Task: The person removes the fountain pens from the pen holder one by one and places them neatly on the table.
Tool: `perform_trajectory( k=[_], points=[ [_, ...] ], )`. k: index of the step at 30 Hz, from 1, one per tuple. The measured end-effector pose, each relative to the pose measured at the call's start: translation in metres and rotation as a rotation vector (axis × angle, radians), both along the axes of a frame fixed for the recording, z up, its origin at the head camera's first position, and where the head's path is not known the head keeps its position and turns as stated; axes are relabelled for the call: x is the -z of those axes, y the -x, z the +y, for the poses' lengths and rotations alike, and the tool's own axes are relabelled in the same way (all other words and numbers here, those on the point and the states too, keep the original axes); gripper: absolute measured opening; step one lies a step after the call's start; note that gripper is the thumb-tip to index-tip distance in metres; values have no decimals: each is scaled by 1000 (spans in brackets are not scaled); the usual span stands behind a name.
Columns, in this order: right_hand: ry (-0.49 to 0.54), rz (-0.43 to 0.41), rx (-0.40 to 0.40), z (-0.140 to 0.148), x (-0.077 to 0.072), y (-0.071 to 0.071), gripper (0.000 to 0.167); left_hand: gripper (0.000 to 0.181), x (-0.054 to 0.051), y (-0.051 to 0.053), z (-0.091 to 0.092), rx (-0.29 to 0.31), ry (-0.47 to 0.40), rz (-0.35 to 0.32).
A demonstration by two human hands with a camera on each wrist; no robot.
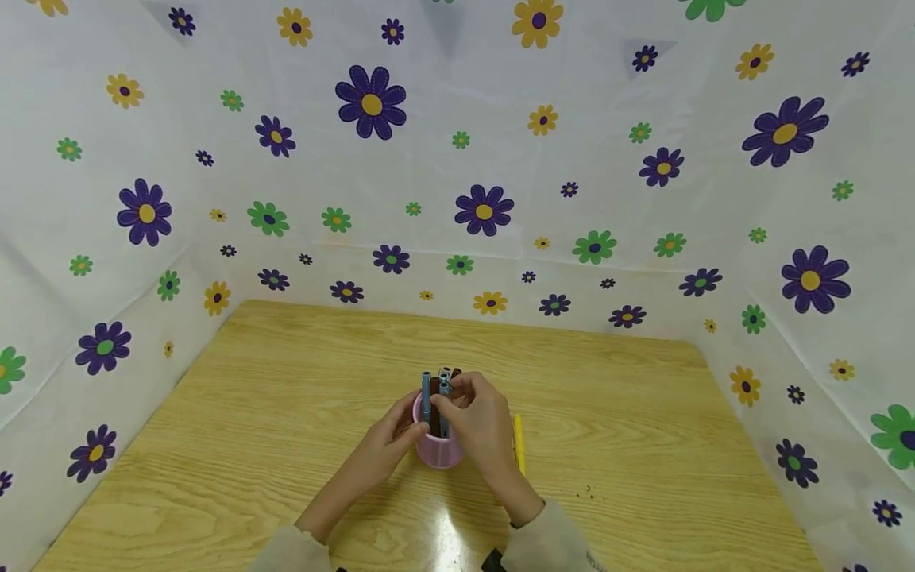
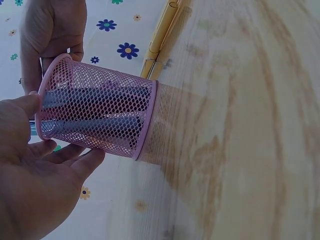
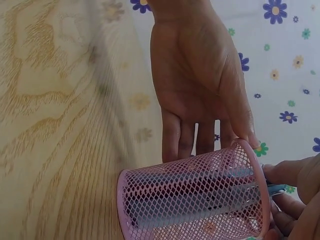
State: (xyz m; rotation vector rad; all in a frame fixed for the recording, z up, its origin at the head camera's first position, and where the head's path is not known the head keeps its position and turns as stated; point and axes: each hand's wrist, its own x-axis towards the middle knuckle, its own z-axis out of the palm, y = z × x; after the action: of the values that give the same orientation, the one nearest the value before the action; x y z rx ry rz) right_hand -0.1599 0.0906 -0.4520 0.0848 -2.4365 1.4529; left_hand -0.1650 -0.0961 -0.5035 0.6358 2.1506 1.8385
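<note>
A pink mesh pen cup (image 1: 439, 454) stands upright on the wooden table, with several blue and dark pens (image 1: 426, 395) rising out of it. My left hand (image 1: 384, 442) holds the cup from the left, thumb at the rim and fingers against the mesh wall (image 2: 100, 112). At the cup's right side, my right hand (image 1: 484, 417) pinches a light blue pen (image 1: 444, 389) near its top. The pen's lower part shows through the mesh in the right wrist view. Exactly which pens the right fingertips touch is partly hidden.
Something long and yellow, like a pen (image 1: 519, 445), lies to the right of my right hand; the left wrist view shows yellow barrels (image 2: 162, 35) there. Small dark specks (image 1: 588, 492) dot the table (image 1: 629, 429). A flower-printed cloth (image 1: 422, 175) walls the table's back and sides.
</note>
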Motion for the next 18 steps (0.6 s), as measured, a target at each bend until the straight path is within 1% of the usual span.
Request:
perform_trajectory(
  k=[3, 7, 10, 14, 18],
  points=[
    [0, 22, -9, 1, 1, 1, 23, 64, 1, 1, -1, 5, -2, 14],
    [31, 35, -28, 3, 1, 2, 20, 63, 0, 0, -1, 3, -2, 13],
    [74, 22, -33, 7, -1, 1, 20, 62, 0, 0, 0, 4, -2, 20],
    [124, 5, -30, 14, -5, -2, 21, 62, 1, 0, 0, 12, 2, 46],
    [165, 3, -14, 21, -10, -2, 20, 63, 0, 0, 1, 10, 4, 47]
  ],
)
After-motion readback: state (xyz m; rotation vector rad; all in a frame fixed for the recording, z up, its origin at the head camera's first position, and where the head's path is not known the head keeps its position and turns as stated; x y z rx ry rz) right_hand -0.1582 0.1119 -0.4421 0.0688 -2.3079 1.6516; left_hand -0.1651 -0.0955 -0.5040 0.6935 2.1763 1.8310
